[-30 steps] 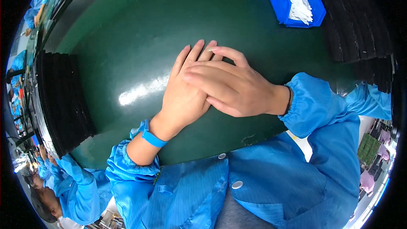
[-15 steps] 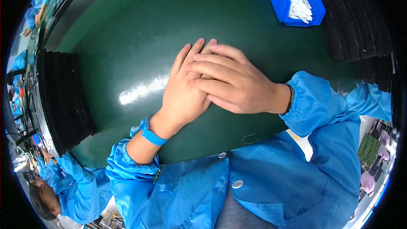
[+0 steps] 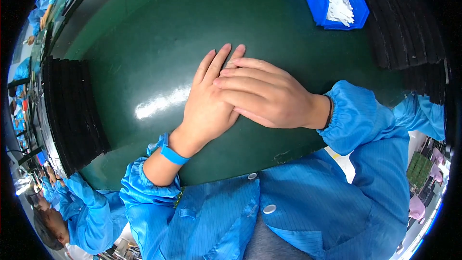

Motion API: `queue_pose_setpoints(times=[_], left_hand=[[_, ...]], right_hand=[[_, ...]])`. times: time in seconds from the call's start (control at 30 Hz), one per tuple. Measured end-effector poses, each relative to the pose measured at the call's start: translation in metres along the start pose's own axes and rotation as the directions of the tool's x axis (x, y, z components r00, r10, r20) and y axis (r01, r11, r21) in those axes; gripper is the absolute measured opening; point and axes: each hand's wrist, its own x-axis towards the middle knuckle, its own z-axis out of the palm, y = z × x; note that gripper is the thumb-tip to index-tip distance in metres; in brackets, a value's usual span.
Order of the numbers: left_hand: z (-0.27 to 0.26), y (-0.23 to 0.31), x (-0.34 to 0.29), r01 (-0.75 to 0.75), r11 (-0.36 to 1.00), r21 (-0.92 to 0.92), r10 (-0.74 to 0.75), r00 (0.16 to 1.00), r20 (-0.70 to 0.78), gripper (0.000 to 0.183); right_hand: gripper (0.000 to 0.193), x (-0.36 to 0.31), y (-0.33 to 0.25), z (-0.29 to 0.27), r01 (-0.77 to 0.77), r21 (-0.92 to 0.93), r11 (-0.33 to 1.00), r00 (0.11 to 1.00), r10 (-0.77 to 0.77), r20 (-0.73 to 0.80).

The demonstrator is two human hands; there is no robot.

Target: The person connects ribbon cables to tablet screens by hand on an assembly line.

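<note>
1. The left hand is flat and palm down over the middle of the bench, fingers straight and slightly spread; three fingertips show.
2. The right hand lies across it, touching, its fingers long, loosely curved and close together. It hides part of the left hand's back and fingers, and I cannot tell whether anything is underneath.
3. One blue band circles the left wrist, and one black band the right.
4. A glare patch shines on the green bench just left of the left hand.
5. One blue bin stands at the far right, well apart from both hands. It holds white pieces, too overlapped to count.
6. Black stacks flank the bench: a left stack and a right stack, the latter beside the bin; their layers blur together.
7. Two buttons show on the wearer's blue jacket.
8. One blue-clad co-worker is at the lower left; others beyond are too small to count.
</note>
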Motion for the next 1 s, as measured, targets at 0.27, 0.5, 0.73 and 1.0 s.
queue_pose_setpoints(times=[0.27,0.5,0.73,1.0], left_hand=[[-0.002,0.002,0.001,0.037,0.999,0.003,-0.037,0.999,0.025,0.051],[-0.001,0.003,0.000,0.026,0.999,0.027,-0.026,0.999,0.029,0.051],[-0.001,0.003,0.000,0.031,0.999,0.032,-0.031,0.999,0.020,0.050],[0.000,0.002,0.001,0.001,0.998,0.063,-0.003,1.000,0.028,0.053]], right_hand=[[0.039,0.001,-0.005,0.003,-0.055,0.014,0.998,0.997,0.056,-0.060],[0.024,-0.001,-0.002,0.005,0.010,-0.115,0.993,0.998,-0.016,-0.053],[0.024,0.000,-0.001,0.003,0.004,-0.118,0.993,0.998,-0.010,-0.055],[0.033,0.002,-0.002,-0.005,-0.020,-0.104,0.994,1.000,0.022,0.012]])
